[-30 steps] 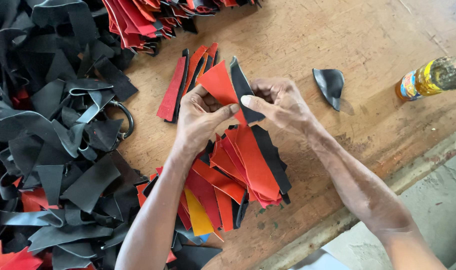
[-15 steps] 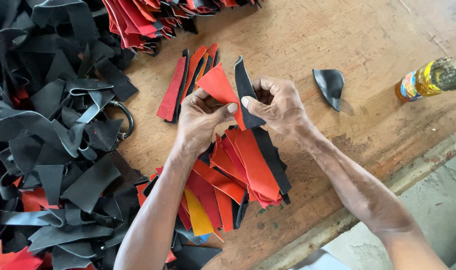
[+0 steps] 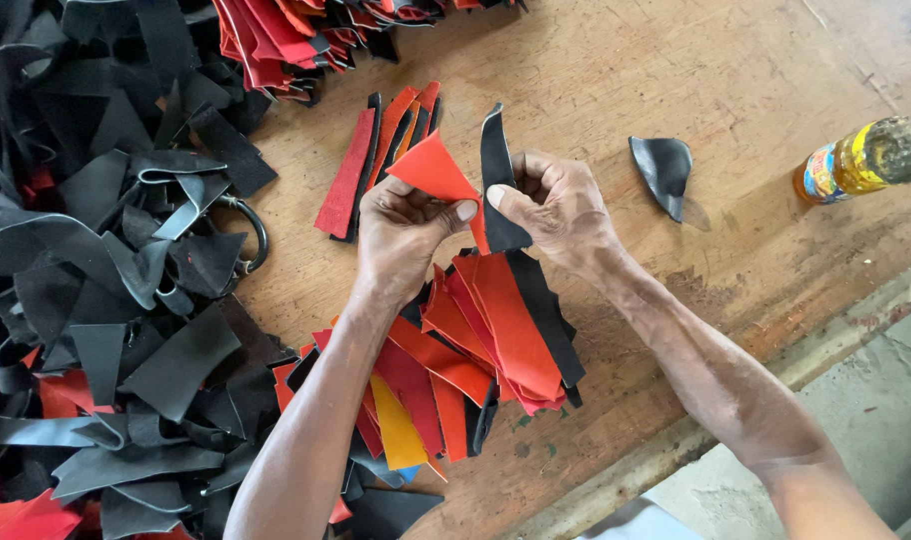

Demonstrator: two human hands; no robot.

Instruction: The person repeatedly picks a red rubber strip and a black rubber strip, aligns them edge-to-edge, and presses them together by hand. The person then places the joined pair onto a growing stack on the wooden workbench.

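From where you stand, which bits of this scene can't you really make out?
- Bottle, head view: its top end is blurred and the frame's right edge cuts it off.
- Metal ring: half buried under black scraps.
- Lower red pieces: the hands and forearms cover part of the fan.
- Left hand fingers: curled, tips hidden behind the red piece.

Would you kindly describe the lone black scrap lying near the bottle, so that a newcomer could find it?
Start at the bottle lying at the wooden table's right edge. Just left of it lies a curled black scrap, roughly triangular. Unlike the other black pieces, it sits alone on bare wood, apart from every pile.
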